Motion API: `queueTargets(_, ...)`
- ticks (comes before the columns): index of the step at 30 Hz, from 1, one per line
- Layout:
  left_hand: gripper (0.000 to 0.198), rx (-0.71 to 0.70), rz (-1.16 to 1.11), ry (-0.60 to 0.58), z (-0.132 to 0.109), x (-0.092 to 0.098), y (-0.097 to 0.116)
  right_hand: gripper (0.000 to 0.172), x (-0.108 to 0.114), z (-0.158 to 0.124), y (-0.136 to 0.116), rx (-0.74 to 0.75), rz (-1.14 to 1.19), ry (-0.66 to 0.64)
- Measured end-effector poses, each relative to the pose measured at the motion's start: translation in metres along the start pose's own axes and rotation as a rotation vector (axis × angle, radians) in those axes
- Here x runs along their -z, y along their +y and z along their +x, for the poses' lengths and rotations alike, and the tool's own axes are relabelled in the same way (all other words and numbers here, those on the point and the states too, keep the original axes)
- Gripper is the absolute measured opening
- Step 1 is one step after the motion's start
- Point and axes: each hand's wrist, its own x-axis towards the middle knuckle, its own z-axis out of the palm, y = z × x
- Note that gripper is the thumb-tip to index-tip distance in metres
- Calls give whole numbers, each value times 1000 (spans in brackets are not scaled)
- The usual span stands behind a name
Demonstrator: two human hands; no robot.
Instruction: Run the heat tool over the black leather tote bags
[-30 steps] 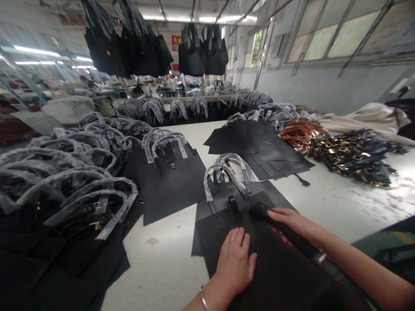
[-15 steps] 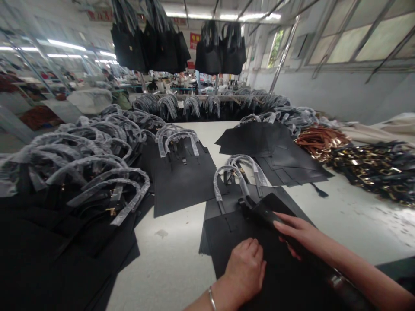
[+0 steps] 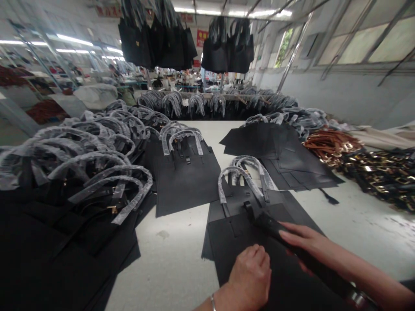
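In front of me a black bag panel (image 3: pixel 227 242) lies flat, its plastic-wrapped handles (image 3: pixel 238 172) arching away from me. My left hand (image 3: pixel 249 276), with a bangle at the wrist, rests on the panel in a fist; what it holds, if anything, is hidden. My right hand (image 3: pixel 303 244) grips a wide black strap (image 3: pixel 272 226) between thumb and fingers. The strap's far end lies over the upper part of the panel, beside a small black loop (image 3: pixel 249 211). Its other end runs under my right forearm to a shiny metal fitting (image 3: pixel 358 298).
More black bag panels with wrapped handles (image 3: pixel 97 168) are heaped at left. One panel (image 3: pixel 188 185) lies mid-table. At right are stacked black pieces (image 3: pixel 275 147), brown straps (image 3: pixel 332 144) and black straps with gold buckles (image 3: pixel 385 172). Finished bags (image 3: pixel 171 45) hang beyond the white table (image 3: pixel 171 250).
My right hand has lowered the strap's far end, so it now lies flatter and uncovers the small loop. My left hand stays in a fist on the panel. The view has shifted slightly.
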Motion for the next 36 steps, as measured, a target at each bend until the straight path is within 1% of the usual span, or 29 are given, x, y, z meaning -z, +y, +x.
queueTargets(3, 33, -26, 13, 3, -1, -2, -1, 60, -13, 17, 2, -49, -30, -119)
queueTargets(6, 34, -26, 9, -11, -1, -2, -2, 49, -18, 29, -6, -29, -7, -182)
queueTargets(9, 35, -12, -17, -13, -1, -1, -2, 45, -13, 29, -11, -11, -5, -228)
queueTargets(13, 31, -18, -52, -5, -1, -2, -3, 45, 2, 18, -6, -113, -20, -213)
queueTargets(15, 29, -47, -54, -9, -1, -3, -4, 46, 3, 17, -4, -138, -17, -213)
queueTargets(17, 30, -77, -47, -15, 0, -2, -4, 47, -3, 22, -7, -110, -11, -237)
queueTargets(19, 29, -85, -39, -17, 0, -1, -4, 49, -15, 30, -12, -28, -2, -231)
queueTargets(21, 25, -80, -32, -22, 0, 1, -4, 57, -24, 37, -18, 85, 1, -147)
queueTargets(23, 17, -102, -28, -45, 0, 2, -5, 64, -26, 36, -22, 181, 4, -58)
queueTargets(24, 14, -126, -27, -63, 0, 3, -5, 67, -24, 33, -23, 194, 5, -40)
queueTargets(25, 11, -156, -25, -82, 0, 3, -5, 68, -20, 28, -23, 175, 4, -51)
queueTargets(28, 10, -235, -26, -118, -1, 4, -6, 71, -7, 12, -16, 8, -24, -155)
queueTargets(30, 10, -266, -36, -127, -2, 3, -6, 70, -4, 4, -10, -82, -49, -230)
queueTargets(32, 11, -288, -43, -137, -3, 1, -6, 67, -8, 2, -6, -99, -57, -312)
queueTargets(34, 13, -307, -42, -148, -3, 0, -6, 63, -16, 4, -7, -78, -46, -384)
queueTargets(36, 17, -316, -41, -163, -3, -1, -6, 59, -27, 10, -10, -58, -31, -424)
